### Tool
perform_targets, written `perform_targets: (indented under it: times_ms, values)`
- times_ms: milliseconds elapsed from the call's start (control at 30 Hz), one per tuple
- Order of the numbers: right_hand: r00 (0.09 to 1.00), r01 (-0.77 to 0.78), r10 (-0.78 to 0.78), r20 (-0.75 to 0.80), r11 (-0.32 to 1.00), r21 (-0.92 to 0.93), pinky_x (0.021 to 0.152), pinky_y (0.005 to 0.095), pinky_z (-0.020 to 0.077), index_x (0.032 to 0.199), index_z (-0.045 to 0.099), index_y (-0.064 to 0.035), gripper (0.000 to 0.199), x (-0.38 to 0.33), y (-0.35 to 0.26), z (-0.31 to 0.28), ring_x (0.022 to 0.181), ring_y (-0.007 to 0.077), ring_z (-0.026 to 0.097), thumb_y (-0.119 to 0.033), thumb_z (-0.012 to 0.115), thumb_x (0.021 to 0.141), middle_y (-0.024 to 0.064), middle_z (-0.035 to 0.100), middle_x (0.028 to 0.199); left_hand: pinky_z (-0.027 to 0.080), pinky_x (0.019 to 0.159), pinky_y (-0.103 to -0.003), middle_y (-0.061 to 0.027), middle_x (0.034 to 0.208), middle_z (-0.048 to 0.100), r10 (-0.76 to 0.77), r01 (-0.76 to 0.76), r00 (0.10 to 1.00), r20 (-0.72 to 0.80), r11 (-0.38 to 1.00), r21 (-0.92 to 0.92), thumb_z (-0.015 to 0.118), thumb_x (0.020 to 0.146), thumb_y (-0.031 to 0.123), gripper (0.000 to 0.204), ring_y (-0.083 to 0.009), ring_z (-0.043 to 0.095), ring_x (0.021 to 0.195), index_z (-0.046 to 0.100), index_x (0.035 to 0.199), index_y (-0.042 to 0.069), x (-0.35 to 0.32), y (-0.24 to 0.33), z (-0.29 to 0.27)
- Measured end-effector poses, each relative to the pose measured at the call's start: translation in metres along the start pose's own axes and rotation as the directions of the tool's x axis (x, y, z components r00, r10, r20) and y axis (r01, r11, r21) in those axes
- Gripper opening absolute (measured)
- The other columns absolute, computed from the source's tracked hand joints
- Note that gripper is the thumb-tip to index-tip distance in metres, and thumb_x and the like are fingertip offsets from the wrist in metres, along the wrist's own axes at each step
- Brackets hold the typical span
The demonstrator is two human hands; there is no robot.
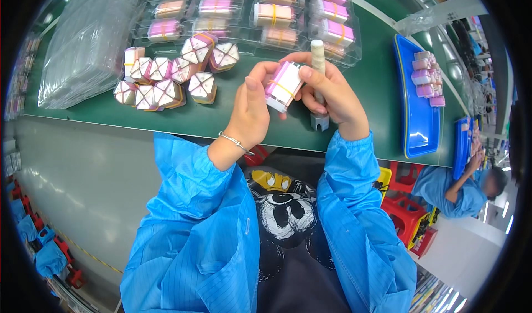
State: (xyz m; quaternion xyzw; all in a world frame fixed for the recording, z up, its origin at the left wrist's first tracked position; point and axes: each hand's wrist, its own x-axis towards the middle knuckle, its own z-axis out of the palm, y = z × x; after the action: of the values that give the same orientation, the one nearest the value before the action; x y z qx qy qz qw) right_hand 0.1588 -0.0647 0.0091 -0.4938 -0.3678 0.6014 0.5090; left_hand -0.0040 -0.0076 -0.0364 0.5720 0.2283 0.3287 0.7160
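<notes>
We see one small pack (284,86) a little above the middle of the frame. It is up between the left hand (250,105) and the right hand (341,94), over the near part of the green tabletop (249,127).

Both hands are bent around the pack and hold it. The left hand makes a loose cup on the pack's left side, with its thumb pointing up. The right hand is more closed, and its thumb rests on the pack's top right corner. We also see a stick (317,55) tucked in the right hand. It has a pale handle and a grey end.

The pack looks like a little box. It is white on the face we see and pink along the left side, with a yellow band around it. It leans, with its top to the right.

More packs (168,93) sit in a bunch to the left, and others fill clear trays (249,41) at the top.
</notes>
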Motion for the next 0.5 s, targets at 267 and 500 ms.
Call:
perform_targets:
  times_ms: [267,500]
  values:
    - [0.996,0.032,-0.028,-0.089,0.999,0.044,0.034,0.0185,0.0243,0.113,0.057,-0.0017,0.035,0.000,0.004,0.000,0.039,0.0027,0.039,-0.030,0.060,0.094,0.0048,0.059,0.072,0.048,0.068,-0.024,-0.0094,0.102,0.059,0.065,-0.061,0.991,0.115,0.997,-0.042,0.025,0.085,0.080,0.097,-0.0120,0.058,0.076,0.038,0.133,-0.003,-0.003,0.000,-0.003]
    - [0.943,0.182,-0.161,-0.291,0.982,0.046,0.034,0.0197,0.0263,0.109,0.058,-0.0029,0.026,0.000,0.004,0.000,0.039,0.0028,0.039,-0.023,0.063,0.092,0.0010,0.057,0.068,0.047,0.092,-0.034,-0.0175,0.125,0.057,-0.032,0.070,0.966,0.257,0.988,-0.141,0.064,0.090,0.014,0.071,-0.0232,0.057,0.113,0.023,0.146,-0.004,-0.005,0.008,0.002]
